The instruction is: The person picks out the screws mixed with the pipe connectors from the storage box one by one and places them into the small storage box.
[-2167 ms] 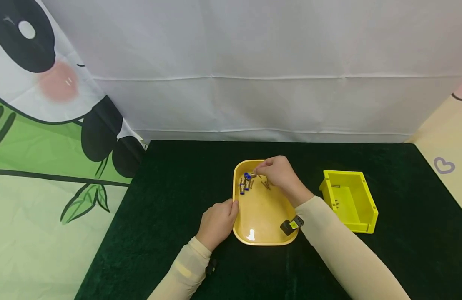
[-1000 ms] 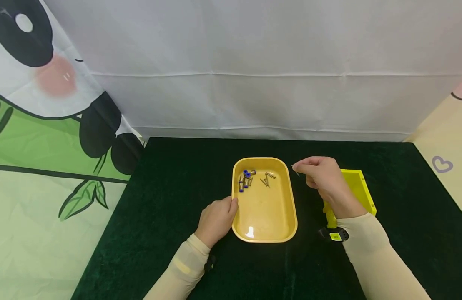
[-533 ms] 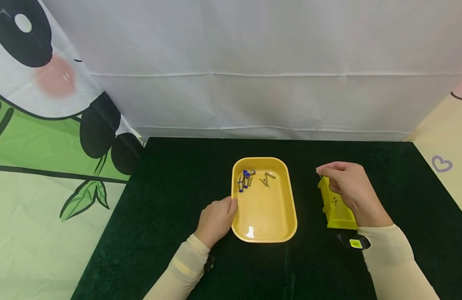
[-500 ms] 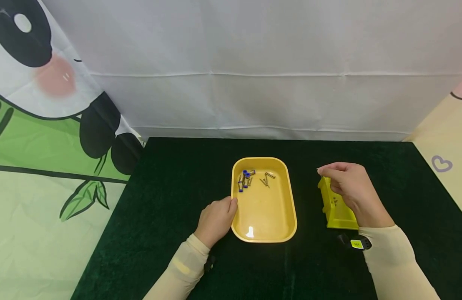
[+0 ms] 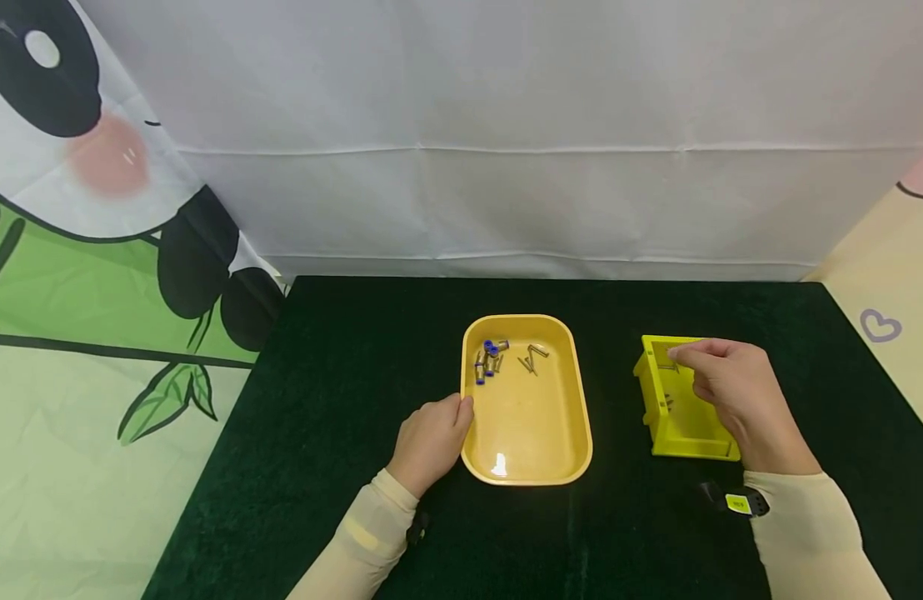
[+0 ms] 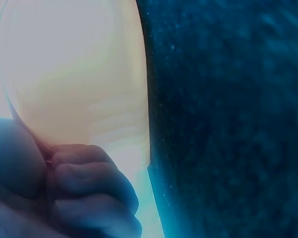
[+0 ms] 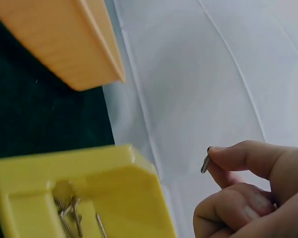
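My left hand grips the left rim of a shallow yellow-orange tray; its curled fingers show against the tray wall in the left wrist view. At the tray's far left lies a cluster of small metal fittings with blue ends. Several loose screws lie to their right. Over the bright yellow bin, my right hand pinches a small screw between thumb and index finger. Inside the bin, several screws show in the right wrist view.
Tray and bin stand apart on a dark green cloth-covered table, the bin to the right. A white fabric backdrop rises behind the table's far edge. Printed panels hang at the sides.
My right hand has picked a screw out of the tray and carried it right, and is now above the bin. My left hand has stayed on the tray rim.
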Demonstrator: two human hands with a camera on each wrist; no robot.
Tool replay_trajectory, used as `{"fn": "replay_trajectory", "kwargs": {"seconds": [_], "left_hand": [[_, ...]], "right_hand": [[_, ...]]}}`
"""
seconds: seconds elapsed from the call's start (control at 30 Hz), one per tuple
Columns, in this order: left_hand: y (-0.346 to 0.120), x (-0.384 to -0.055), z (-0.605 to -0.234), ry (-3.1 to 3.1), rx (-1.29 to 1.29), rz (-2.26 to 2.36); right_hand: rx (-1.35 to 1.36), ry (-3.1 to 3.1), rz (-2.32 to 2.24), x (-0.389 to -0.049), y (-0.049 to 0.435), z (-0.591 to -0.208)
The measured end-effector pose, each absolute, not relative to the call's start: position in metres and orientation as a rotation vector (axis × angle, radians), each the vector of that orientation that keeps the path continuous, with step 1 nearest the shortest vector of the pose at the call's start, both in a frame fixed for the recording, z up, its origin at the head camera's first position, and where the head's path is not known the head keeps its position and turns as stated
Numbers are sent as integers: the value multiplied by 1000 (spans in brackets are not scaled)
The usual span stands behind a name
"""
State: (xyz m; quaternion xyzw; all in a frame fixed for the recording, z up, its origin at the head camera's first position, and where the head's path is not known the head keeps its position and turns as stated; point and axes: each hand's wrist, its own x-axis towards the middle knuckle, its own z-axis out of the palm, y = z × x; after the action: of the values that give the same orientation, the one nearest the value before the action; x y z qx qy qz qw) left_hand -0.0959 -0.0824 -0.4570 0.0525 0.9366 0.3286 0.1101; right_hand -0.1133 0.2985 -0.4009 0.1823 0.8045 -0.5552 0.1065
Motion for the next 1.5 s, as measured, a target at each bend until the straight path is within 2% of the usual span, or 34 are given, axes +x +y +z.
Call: {"fn": "replay_trajectory", "kwargs": {"seconds": [1.0, 1.23, 1.5], "left_hand": [[-79, -99, -464, 2773, 154, 958], [-80, -100, -463, 2780, 167, 954], [-80, -99, -463, 2763, 168, 962]], "right_hand": [[463, 2324, -1689, -99, 318, -431], [316, 2351, -1794, -102, 302, -422], [202, 2445, -1727, -111, 259, -407]]}}
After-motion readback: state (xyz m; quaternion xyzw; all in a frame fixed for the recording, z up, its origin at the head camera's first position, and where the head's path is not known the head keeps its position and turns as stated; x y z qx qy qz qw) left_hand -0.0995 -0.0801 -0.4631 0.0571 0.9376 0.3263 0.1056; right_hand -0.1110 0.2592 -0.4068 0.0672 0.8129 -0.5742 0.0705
